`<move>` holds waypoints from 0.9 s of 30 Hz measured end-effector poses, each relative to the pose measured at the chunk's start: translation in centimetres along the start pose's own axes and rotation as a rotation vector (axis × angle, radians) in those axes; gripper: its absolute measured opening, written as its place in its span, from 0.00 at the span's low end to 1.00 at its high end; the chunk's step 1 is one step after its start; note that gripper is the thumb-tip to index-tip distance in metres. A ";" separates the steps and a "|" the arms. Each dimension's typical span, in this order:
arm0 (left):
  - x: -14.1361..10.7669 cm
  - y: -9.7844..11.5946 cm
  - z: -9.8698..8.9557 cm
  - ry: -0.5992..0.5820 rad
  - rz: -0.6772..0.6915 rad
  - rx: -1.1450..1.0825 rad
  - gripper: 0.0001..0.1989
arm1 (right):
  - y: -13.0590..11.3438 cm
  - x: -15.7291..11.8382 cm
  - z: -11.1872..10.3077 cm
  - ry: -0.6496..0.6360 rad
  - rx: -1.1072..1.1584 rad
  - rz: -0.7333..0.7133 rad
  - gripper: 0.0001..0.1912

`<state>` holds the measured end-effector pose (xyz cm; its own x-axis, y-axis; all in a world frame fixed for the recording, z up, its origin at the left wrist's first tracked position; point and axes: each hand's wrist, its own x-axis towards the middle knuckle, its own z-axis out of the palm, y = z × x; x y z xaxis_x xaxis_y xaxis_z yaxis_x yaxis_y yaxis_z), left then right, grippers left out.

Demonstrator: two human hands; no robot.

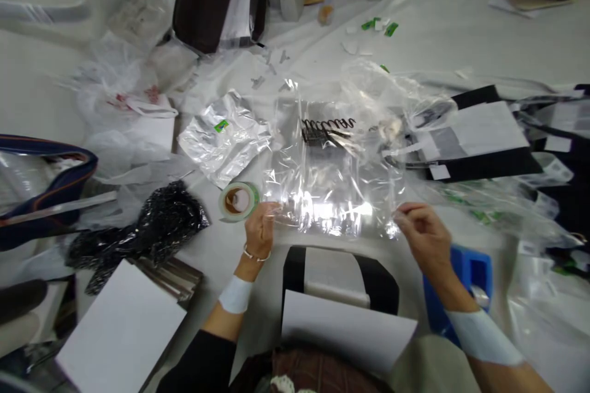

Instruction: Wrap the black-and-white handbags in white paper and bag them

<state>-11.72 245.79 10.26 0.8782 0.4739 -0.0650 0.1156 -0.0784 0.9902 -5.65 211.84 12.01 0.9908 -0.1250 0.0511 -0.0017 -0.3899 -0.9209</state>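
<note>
A clear plastic bag (329, 181) with dark lettering lies spread flat before me. My left hand (259, 227) pinches its near left corner, and my right hand (423, 234) pinches the near right corner. Just left of my left hand sits a roll of tape (238, 201) with a green rim. Below the bag, closer to my body, is a black folded item (383, 282) with a pale band round its middle. A white sheet (343, 325) leans against its near side.
Crumpled silver foil (225, 141) lies left of the bag, with a black plastic bundle (161, 221) beyond it. A blue tape dispenser (433, 301) stands by my right forearm. Black packed items (483, 163) fill the right. White card (122, 331) lies at lower left.
</note>
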 end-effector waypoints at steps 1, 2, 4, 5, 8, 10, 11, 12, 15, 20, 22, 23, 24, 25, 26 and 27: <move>-0.6 -0.8 -0.1 -0.128 -0.011 0.125 0.19 | 2.1 -1.1 0.1 -0.122 -0.051 0.087 0.16; -1.2 -1.5 0.0 -0.264 -0.014 0.263 0.17 | 3.9 -2.2 0.2 -0.229 -0.083 0.173 0.17; -2.1 -2.7 0.3 -0.502 -0.034 0.499 0.13 | 6.5 -4.3 0.6 -0.316 -0.109 0.287 0.20; -2.4 -3.1 0.5 -0.582 -0.057 0.569 0.11 | 7.2 -5.2 0.8 -0.322 -0.125 0.321 0.22; -3.3 -3.8 0.8 -0.697 -0.104 0.692 0.06 | 7.4 -7.2 1.3 -0.283 -0.159 0.383 0.27; -3.9 -4.1 0.6 -0.718 -0.110 0.733 0.05 | 6.9 -8.0 1.6 -0.271 -0.149 0.408 0.28; -4.2 -4.2 0.3 -0.721 -0.111 0.745 0.06 | 6.7 -8.2 1.6 -0.275 -0.141 0.411 0.28; -4.4 -4.3 0.1 -0.721 -0.113 0.755 0.07 | 6.6 -8.3 1.7 -0.285 -0.139 0.409 0.28; -5.1 -4.6 -0.5 -0.737 -0.131 0.772 0.10 | 6.5 -8.4 1.6 -0.339 -0.153 0.413 0.27; -5.1 -4.6 -1.0 -0.844 -0.222 0.699 0.11 | 6.2 -8.3 1.6 -0.450 -0.143 0.429 0.23; -5.1 -4.5 -1.1 -0.853 -0.249 0.657 0.14 | 6.0 -8.5 1.6 -0.477 -0.097 0.454 0.24; -5.2 -4.4 -1.1 -0.814 -0.242 0.634 0.15 | 5.9 -8.8 1.5 -0.483 -0.063 0.480 0.24; -5.2 -4.3 -1.1 -0.746 -0.224 0.608 0.16 | 5.7 -9.0 1.3 -0.481 -0.025 0.512 0.23; -5.3 -4.2 -1.1 -0.668 -0.201 0.578 0.17 | 5.5 -9.3 1.2 -0.470 0.016 0.543 0.23; -5.3 -4.1 -1.1 -0.596 -0.182 0.547 0.18 | 5.3 -9.6 1.1 -0.450 0.056 0.567 0.22; -5.3 -3.9 -1.0 -0.549 -0.177 0.516 0.18 | 5.0 -9.9 0.9 -0.427 0.090 0.580 0.22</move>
<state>-17.28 244.47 6.83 0.9151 0.0250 -0.4025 0.3591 -0.5049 0.7850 -15.32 211.97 6.59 0.8001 0.0851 -0.5938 -0.5503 -0.2900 -0.7830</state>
